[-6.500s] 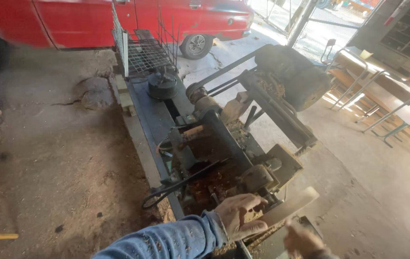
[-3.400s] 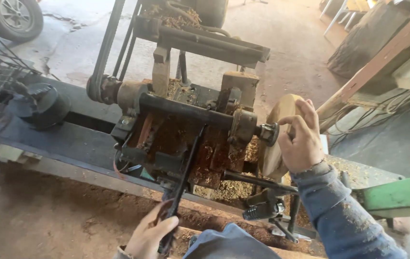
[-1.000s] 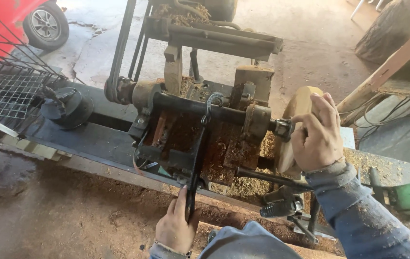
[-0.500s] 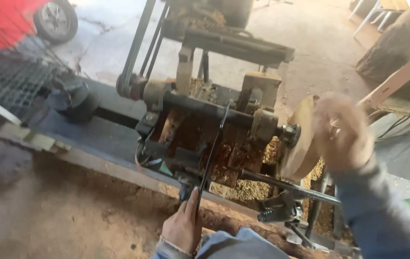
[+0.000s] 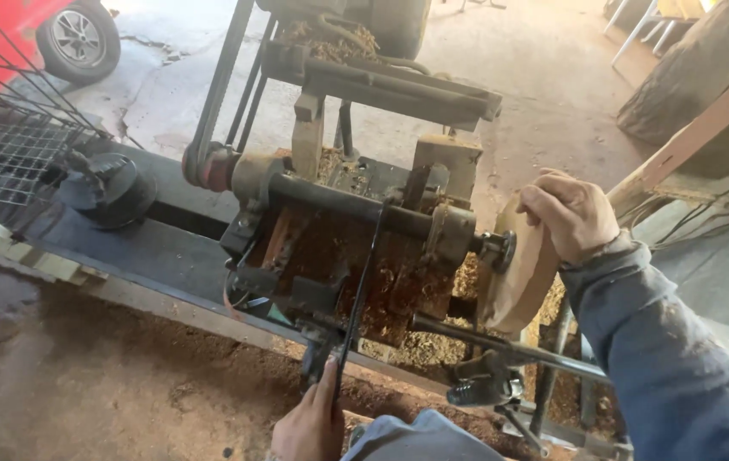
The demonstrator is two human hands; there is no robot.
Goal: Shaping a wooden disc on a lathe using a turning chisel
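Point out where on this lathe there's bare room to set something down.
The dark bed is bare between the round black part and the headstock. Crowded: around the wood disc, right hand, left hand on the lever, shavings underneath.

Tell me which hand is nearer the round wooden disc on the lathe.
Right. The right hand grips the wooden disc at its top edge; the left hand is down at the black lever, well left of it.
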